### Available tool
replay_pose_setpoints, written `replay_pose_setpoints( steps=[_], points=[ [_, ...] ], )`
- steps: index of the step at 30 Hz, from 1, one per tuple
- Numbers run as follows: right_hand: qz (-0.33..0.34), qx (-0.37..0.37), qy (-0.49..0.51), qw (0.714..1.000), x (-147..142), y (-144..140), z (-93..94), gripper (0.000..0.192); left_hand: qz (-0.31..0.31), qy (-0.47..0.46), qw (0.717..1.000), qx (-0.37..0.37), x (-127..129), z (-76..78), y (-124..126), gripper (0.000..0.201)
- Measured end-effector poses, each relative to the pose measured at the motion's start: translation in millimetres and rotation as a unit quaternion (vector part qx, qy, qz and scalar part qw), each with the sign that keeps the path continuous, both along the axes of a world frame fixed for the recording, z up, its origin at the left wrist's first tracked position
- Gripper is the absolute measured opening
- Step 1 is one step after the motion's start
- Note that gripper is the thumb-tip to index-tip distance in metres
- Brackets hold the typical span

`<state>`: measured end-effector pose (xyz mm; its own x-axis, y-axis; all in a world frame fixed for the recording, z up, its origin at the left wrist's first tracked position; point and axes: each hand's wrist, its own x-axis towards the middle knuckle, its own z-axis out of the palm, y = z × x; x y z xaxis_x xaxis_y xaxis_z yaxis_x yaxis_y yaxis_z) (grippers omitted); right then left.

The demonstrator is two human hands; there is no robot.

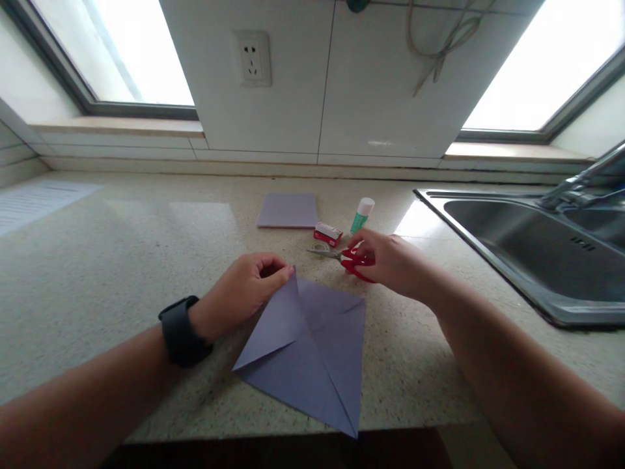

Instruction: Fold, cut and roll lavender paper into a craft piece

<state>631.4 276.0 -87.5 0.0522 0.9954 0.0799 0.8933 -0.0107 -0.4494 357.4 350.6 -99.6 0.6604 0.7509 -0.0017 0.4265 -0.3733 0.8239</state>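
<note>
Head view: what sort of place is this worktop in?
Most likely a home kitchen: a speckled stone counter, a steel sink with a tap, and a tiled wall with a socket.

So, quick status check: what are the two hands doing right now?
Left hand pinching top corner of folded purple paper. Right hand gripping red scissors, blades on counter. Glue stick and small red box just behind, touching neither hand.

A speckled stone counter (122,260) runs to the tiled wall, with a steel sink (532,254) set into it at the right. A folded purple paper (312,352) lies at its near edge. Farther back lie a stack of purple sheets (288,210), a small red box (327,234), a glue stick (362,214) and red-handled scissors (342,256).
</note>
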Motion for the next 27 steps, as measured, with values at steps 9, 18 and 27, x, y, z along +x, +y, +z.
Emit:
replay_pose_setpoints(
  steps=[9, 18, 27],
  points=[
    [-0.002, -0.033, -0.071, 0.997, 6.4, -0.4, 5.4, 0.018, 0.001, 0.120, 0.971, 0.206, -5.3, -0.4, 4.2, 0.021],
    [0.003, -0.053, -0.117, 0.992, 16.8, -3.2, 6.1, 0.018, -0.067, 0.218, 0.922, 0.312, -3.9, 25.1, -40.0, 0.032],
    [0.025, -0.052, -0.144, 0.988, 25.6, -4.5, -1.1, 0.013, -0.088, 0.304, 0.890, 0.328, -3.6, 7.2, -66.0, 0.083]
  ],
)
